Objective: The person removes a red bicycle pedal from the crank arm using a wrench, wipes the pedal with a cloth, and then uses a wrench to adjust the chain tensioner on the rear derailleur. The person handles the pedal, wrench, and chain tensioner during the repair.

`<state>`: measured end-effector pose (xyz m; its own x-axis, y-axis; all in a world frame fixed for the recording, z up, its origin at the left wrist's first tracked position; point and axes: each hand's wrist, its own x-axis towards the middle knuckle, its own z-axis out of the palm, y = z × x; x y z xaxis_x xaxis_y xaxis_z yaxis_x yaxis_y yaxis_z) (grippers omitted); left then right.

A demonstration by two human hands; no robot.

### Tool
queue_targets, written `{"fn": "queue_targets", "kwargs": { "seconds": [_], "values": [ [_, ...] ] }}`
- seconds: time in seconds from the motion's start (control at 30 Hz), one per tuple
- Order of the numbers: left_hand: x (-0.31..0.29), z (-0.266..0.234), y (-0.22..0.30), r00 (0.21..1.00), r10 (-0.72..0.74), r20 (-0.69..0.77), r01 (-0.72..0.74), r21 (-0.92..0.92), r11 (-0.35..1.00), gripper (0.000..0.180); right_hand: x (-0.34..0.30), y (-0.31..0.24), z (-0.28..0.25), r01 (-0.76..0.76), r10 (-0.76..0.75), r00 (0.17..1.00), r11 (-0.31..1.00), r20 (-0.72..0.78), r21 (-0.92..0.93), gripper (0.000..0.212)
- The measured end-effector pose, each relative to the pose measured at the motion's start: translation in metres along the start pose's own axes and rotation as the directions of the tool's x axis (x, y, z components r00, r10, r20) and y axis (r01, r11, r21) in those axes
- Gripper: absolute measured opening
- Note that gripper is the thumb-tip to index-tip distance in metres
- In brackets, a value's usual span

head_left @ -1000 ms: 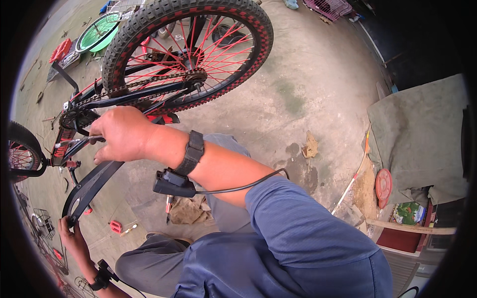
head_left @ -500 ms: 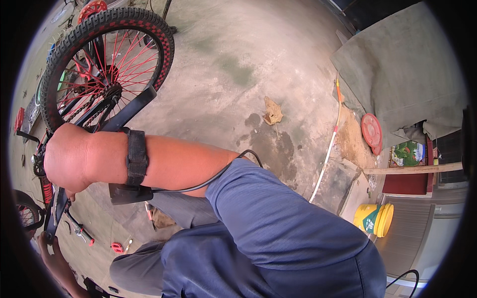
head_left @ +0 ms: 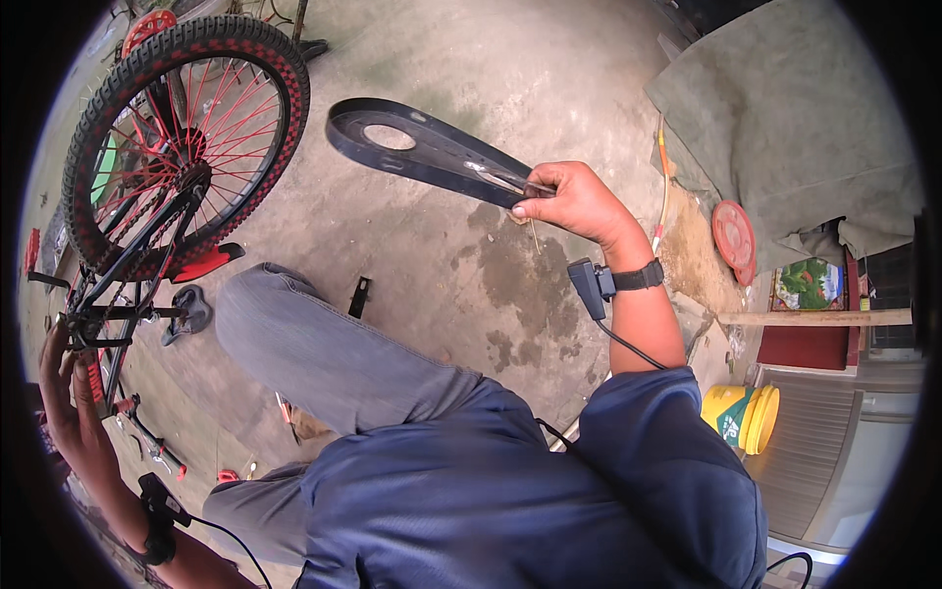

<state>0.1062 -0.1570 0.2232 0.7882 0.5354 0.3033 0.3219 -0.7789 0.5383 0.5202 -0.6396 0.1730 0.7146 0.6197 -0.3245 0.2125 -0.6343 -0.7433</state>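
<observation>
My right hand (head_left: 574, 201) is closed round the narrow end of a black bicycle chain guard (head_left: 422, 147), a long teardrop-shaped cover with a round hole in its broad end. It is held up over the floor, apart from the bicycle, broad end toward the left. On the left stands a bicycle with a knobbly black-and-red rear wheel (head_left: 186, 147), red spokes and a dark frame. At its crank (head_left: 103, 329), my left hand (head_left: 71, 398) is on the frame, fingers bent against it; the exact grip is partly hidden near the picture's rim.
A black bracket-like piece (head_left: 360, 296) lies on the concrete beside my knee. A brown-handled tool (head_left: 287, 412) lies nearer me. To the right are a red lid (head_left: 734, 242), a yellow bucket (head_left: 741, 417), a striped pole (head_left: 663, 182) and a grey sheet (head_left: 785, 128).
My right hand has swung from the bicycle to the right, carrying the chain guard off it. The left hand has moved up to the crank area. The chain and crank are more exposed.
</observation>
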Motion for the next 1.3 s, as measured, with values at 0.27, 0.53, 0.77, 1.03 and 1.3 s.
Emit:
{"fn": "queue_targets", "kwargs": {
  "seconds": [0.27, 0.53, 0.77, 1.03, 1.3],
  "values": [
    [-0.035, 0.017, -0.002, 0.967, -0.254, 0.025, 0.253, -0.239, 0.937, 0.036, -0.06, 0.188, -0.056, -0.582, 0.209, 0.773, 0.61, -0.6, -0.538, 0.046],
    [-0.059, 0.029, 0.027, 0.96, -0.276, -0.039, 0.271, -0.106, 0.957, 0.031, 0.027, 0.191, -0.021, -0.406, 0.145, 0.777, 0.86, -0.613, -0.31, 0.05],
    [-0.066, 0.047, 0.068, 0.975, -0.224, -0.008, 0.221, -0.118, 0.968, 0.027, 0.11, 0.037, 0.064, 0.138, -0.123, 0.949, 0.99, -0.29, 0.032, 0.044],
    [-0.113, 0.048, 0.053, 0.923, -0.386, -0.005, 0.355, -0.379, 0.855, 0.023, 0.087, -0.193, 0.199, 0.497, -0.598, 0.739, 0.795, 0.31, 0.347, 0.029],
    [-0.106, 0.045, -0.011, 0.817, -0.557, 0.15, 0.339, -0.906, 0.253, 0.04, 0.059, -0.279, 0.325, 0.384, -0.552, 0.555, 0.833, 0.622, 0.397, 0.032]
  ]
}}
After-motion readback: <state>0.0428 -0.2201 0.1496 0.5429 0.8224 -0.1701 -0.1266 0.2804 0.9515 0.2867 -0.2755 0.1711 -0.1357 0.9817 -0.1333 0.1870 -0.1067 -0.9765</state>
